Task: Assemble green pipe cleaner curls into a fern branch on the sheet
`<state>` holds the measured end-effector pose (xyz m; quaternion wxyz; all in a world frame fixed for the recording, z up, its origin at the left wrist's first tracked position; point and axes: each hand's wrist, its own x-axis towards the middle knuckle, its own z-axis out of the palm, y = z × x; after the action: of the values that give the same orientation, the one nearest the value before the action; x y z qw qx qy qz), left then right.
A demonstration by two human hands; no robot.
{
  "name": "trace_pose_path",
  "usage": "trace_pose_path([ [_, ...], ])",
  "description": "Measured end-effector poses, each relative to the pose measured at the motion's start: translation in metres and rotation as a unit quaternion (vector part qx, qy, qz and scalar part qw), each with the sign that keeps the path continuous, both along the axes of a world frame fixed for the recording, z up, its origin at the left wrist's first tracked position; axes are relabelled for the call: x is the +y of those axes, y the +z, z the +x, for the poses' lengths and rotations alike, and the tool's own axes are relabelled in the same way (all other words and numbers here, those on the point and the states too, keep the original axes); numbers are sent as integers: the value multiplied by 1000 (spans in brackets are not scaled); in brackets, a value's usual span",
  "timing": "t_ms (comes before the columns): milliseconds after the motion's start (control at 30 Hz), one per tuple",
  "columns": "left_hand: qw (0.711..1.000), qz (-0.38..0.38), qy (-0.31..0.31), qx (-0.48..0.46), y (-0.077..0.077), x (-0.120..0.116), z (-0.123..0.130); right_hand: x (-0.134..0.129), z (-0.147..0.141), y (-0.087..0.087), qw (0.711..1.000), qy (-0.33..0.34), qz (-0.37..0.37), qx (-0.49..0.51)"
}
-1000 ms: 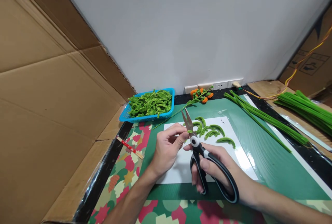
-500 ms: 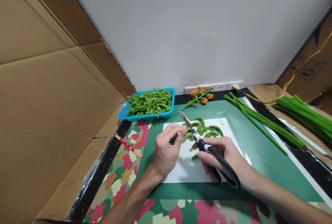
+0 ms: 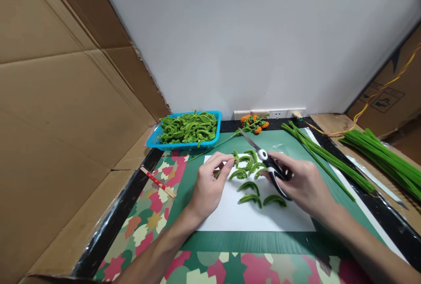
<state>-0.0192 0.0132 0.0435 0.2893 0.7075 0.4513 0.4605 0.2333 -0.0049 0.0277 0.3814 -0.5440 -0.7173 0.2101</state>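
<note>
With your left hand [image 3: 210,185] you are pinching a fuzzy green strip [image 3: 217,174] between thumb and fingertips, partly hidden by the hand, above the white sheet [image 3: 226,220]. Your right hand [image 3: 307,185] is gripping the black-and-white scissors [image 3: 263,155] by the handles, and the blades are pointing up and away, probably to keep the tips off your fingers. Curved green pieces [image 3: 249,186] are lying on the sheet, perhaps because they are showing well on white. The blue basket [image 3: 184,146] of similar pieces is standing behind, seemingly for leaving working room.
</note>
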Motion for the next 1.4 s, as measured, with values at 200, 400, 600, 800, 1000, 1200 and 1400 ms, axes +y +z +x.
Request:
trace_pose_path([
  [200,998,-53,-1,-38,-6,9,0,34,55,-8,952,-181,-12,-246],
  [400,996,-69,-6,-51,-9,17,-2,45,74,-13,949,-163,-79,-257],
  [600,992,-105,-5,-76,-11,19,-1,47,72,-14,957,-132,-93,-242],
  [800,985,-132,-14,-111,-14,20,1,49,77,-21,955,-116,-94,-255],
  [1000,982,-144,-28,-119,-15,19,7,50,83,-26,954,-78,-74,-278],
  [1200,978,-159,-41,-129,-16,18,11,47,78,-21,949,-91,-74,-294],
  [1400,979,-145,-37,-138,-13,13,11,45,73,-20,944,-103,-59,-307],
])
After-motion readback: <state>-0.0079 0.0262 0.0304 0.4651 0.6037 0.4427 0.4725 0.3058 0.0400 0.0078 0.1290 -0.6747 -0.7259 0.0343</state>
